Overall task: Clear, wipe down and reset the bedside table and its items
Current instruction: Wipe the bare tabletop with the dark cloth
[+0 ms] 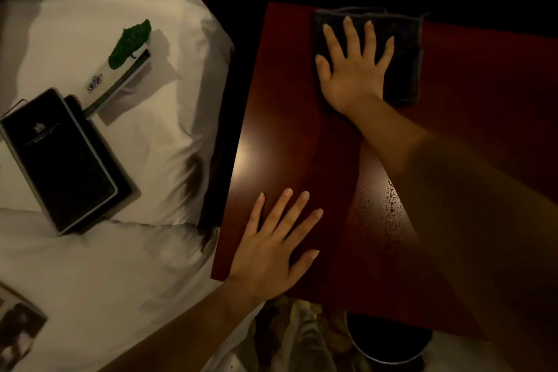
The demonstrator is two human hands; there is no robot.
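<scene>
— On the far part of the worktop (pixel 302 75), toward the back edge, we have our right hand (pixel 353 69) pressed flat on the dark cloth (pixel 404 48), fingers spread wide and closed on nothing; the palm only pins the cloth down.

— And our left hand (pixel 271 251)?

— Flat too, fingers splayed, resting on the near left corner of the worktop, gripping nothing. We judge that it is bracing us.

— Which way does the unwiped part lie?

— Toward us. Beside the right forearm, between the two hands and a little right, we see a patch of droplets (pixel 386 205) shining on the red-brown wood. The cloth sits beyond it, so the right hand is the one to draw the cloth back along the worktop's long side, from the far edge to the near one.

— How does the cloth look?

— Folded to a rough square, dark grey, with stitched edges; a second layer shows along its far side. It lies wholly on the wood, well apart from the left hand.

— And the cleared items?

— On the bed (pixel 120 266) to our left: a black folder (pixel 60 157) on the pillow, and beyond it a white card (pixel 120 75) with a green sprig (pixel 129 42). They wait there, so we judge resetting not yet begun.
</scene>
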